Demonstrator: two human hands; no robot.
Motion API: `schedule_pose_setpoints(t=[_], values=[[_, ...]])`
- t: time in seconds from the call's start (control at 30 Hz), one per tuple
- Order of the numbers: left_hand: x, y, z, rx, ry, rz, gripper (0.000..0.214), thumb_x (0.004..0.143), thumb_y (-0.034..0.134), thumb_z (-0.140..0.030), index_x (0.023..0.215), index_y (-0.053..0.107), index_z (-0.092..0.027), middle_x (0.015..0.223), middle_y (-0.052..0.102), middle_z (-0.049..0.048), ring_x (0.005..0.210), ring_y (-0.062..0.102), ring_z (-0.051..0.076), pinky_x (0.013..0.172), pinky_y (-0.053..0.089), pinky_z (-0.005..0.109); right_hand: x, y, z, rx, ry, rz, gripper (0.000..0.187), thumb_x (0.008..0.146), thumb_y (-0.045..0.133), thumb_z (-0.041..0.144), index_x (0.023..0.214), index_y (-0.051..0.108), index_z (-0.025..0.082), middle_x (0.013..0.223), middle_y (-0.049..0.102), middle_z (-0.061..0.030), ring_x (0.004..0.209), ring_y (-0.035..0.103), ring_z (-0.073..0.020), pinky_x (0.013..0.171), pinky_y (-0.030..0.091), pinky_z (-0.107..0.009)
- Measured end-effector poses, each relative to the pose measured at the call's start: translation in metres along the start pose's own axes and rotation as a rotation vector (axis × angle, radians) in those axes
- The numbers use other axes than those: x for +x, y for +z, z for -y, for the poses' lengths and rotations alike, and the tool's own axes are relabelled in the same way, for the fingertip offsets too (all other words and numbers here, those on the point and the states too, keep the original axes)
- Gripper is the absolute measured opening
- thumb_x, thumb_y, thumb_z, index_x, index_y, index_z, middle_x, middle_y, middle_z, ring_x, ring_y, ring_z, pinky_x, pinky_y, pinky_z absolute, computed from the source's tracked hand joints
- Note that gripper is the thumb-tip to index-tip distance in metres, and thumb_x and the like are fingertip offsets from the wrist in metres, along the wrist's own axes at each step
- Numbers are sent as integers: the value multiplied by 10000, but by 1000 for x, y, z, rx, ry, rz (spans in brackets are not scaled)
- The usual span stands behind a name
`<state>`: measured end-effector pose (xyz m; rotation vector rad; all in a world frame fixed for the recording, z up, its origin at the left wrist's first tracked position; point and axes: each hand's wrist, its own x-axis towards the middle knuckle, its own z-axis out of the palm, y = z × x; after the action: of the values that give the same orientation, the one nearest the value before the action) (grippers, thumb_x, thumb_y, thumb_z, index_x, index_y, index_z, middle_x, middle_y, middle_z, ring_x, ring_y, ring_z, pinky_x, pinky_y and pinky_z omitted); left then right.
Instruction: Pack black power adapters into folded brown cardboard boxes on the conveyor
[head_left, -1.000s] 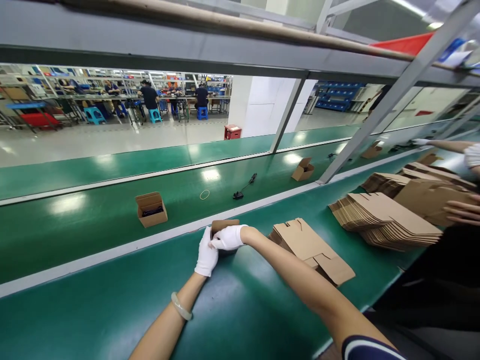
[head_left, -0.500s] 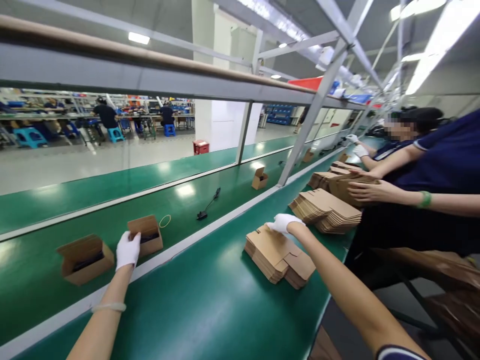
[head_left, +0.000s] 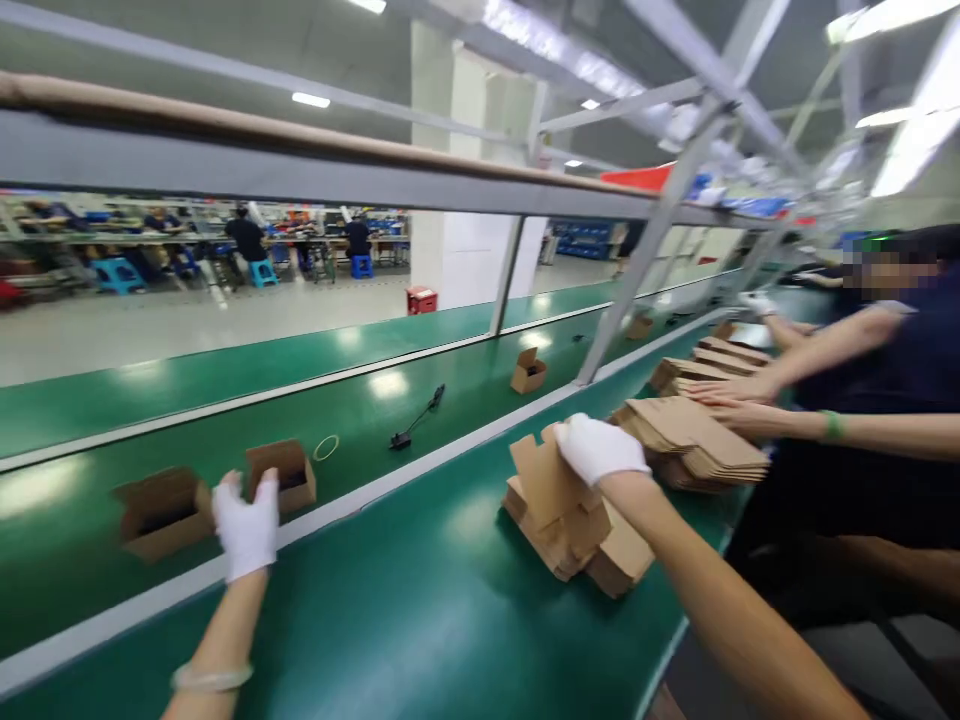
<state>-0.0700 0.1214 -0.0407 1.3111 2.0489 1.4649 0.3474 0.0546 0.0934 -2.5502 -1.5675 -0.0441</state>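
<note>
On the green conveyor belt (head_left: pixel 465 385), 2 small open brown cardboard boxes stand side by side. Your white-gloved left hand (head_left: pixel 246 530) hovers at the near edge of the right-hand box (head_left: pixel 281 475), fingers spread wide and holding nothing; whether it touches the box is unclear. A black cable (head_left: pixel 416 425) lies further along the belt. On the green bench (head_left: pixel 420 620), your white-gloved right hand (head_left: pixel 600 448) is closed on a flat brown cardboard blank (head_left: pixel 547 485), tilted up off the stack of brown blanks (head_left: pixel 611 560). Just beyond, another person's bare hands (head_left: pixel 731 410) rest on a second cardboard stack (head_left: pixel 697 445).
</note>
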Motion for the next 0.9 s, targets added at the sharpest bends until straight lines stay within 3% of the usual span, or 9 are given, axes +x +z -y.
schedule_pose_setpoints(t=[0.07,0.17,0.27,0.37,0.5,0.6,0.7,0.77,0.9], values=[[-54,-4,-31,-169,156,144,656,816,392,-647,1386,272,-346,1430,393,21,1313,366,311,1077,332,504,-17,-11,26,13,-49,-48,273,877,387,318,892,614,167,813,651,-173,724,638,-307,629,431,-406],[-129,-2,-74,-382,380,670,1008,656,615,-659,1450,132,-269,1523,193,64,1382,203,337,1128,242,534,-46,-10,74,69,-260,-95,272,876,340,326,909,579,201,774,653,-129,650,625,-280,585,409,-361],[-169,-9,-100,-432,333,897,1164,545,773,-521,1457,110,-228,1522,178,108,1379,195,361,1118,237,550,-66,9,111,217,-528,-94,259,869,329,288,928,565,203,740,657,-80,659,627,-228,601,427,-311],[-165,-27,-105,-620,175,933,1020,625,741,-435,1438,166,-215,1460,328,121,1314,353,328,1078,333,494,-68,31,125,552,-660,-35,284,874,305,290,917,568,193,804,675,-66,746,635,-201,680,464,-300],[-130,-46,-89,-745,-11,833,776,669,710,-426,1317,361,-180,1285,529,117,1163,515,303,976,442,428,-69,45,126,841,-763,208,359,903,254,297,849,594,193,902,688,-63,838,634,-199,717,492,-313],[-118,-50,-75,-693,-42,789,728,682,685,-469,1278,398,-164,1228,566,118,1135,528,304,960,443,417,-82,43,130,648,-791,-68,330,872,290,214,987,594,156,994,656,-117,892,606,-233,755,470,-366],[-121,-52,-66,-655,-18,765,731,704,641,-516,1286,387,-154,1255,545,126,1151,515,305,973,432,411,-99,34,138,371,-986,-376,288,858,370,225,1034,577,131,1009,620,-145,914,560,-265,808,417,-412],[-127,-53,-63,-632,0,752,775,706,627,-535,1321,351,-153,1315,497,133,1187,488,309,992,419,406,-107,29,143,233,-1145,-382,224,861,427,282,926,593,145,890,625,-112,828,553,-245,860,379,-426],[-134,-57,-59,-587,23,768,870,756,562,-544,1428,138,-190,1426,365,139,1236,453,302,1000,416,416,-111,33,151,156,-1333,-188,228,867,459,336,751,575,177,600,559,-15,595,495,-168,914,351,-391]])
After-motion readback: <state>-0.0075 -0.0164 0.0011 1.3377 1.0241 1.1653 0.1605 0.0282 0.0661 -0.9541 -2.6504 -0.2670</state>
